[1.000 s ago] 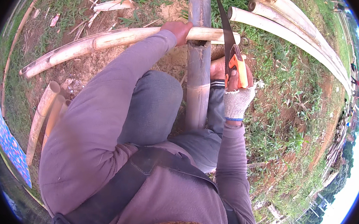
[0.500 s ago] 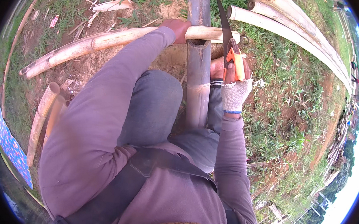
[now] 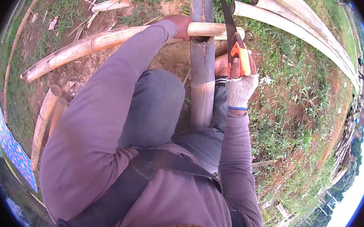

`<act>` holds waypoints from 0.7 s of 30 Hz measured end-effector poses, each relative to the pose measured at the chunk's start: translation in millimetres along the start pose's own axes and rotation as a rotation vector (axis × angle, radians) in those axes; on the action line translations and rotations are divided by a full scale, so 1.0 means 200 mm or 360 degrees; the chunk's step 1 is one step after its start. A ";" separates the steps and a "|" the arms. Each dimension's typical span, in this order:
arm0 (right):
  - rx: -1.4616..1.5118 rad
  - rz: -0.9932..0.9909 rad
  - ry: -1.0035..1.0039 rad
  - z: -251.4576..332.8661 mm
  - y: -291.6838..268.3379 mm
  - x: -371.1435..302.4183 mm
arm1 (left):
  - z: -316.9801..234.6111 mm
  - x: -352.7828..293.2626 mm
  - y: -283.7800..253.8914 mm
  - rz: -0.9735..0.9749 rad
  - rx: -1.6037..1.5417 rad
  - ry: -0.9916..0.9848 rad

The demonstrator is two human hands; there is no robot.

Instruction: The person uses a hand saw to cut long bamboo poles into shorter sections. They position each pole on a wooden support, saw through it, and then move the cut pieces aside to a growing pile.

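A pale bamboo pole (image 3: 74,53) lies crosswise over a thick grey bamboo trunk (image 3: 202,89), resting by a notch cut in it. My left hand (image 3: 179,25) is closed around the pale pole just left of the trunk. In my right hand (image 3: 240,71), which wears a white knitted glove with bare fingers, is a hand saw (image 3: 228,19) with an orange handle. Its dark blade stands across the pole's right end, a short way in from the tip. Whether the teeth have cut into the bamboo cannot be made out.
Several long pale bamboo poles (image 3: 280,34) lie at the upper right. Shorter bamboo pieces (image 3: 44,120) are at the left, near a blue patterned sheet (image 3: 11,139). Split scraps (image 3: 112,5) lie on the grassy ground. My bent knee (image 3: 157,103) is beside the trunk.
The saw and my right hand have shifted very slightly, the handle a little to the right. My left hand keeps its hold on the pole, and the view has moved slightly.
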State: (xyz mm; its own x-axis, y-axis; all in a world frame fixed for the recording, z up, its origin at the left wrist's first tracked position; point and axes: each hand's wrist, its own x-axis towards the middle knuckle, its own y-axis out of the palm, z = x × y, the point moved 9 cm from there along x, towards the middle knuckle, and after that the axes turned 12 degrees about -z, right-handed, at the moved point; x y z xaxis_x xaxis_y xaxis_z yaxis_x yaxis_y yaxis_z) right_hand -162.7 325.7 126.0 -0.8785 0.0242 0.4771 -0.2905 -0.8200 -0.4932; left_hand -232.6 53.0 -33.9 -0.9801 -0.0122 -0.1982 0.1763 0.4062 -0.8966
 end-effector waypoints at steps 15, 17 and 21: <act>0.0081 -0.0014 -0.0040 -0.02 0.00 -0.04 | 0.02 0.09 0.09 0.0137 -0.0272 0.0190; 0.0079 0.0033 -0.0004 0.01 -0.04 -0.08 | 0.07 0.10 0.11 0.0167 -0.0280 0.0133; 0.0105 0.0140 0.0416 -0.14 -0.40 -0.46 | 0.09 0.10 0.15 0.0164 -0.0304 0.0139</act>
State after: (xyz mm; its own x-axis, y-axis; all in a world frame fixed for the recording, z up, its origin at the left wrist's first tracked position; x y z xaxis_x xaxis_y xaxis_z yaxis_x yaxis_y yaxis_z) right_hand -69.7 405.9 100.7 -0.9697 0.0910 0.2267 -0.1911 -0.8607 -0.4719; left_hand -245.2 48.7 -71.0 -0.9635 0.1141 -0.2422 0.2634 0.5667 -0.7807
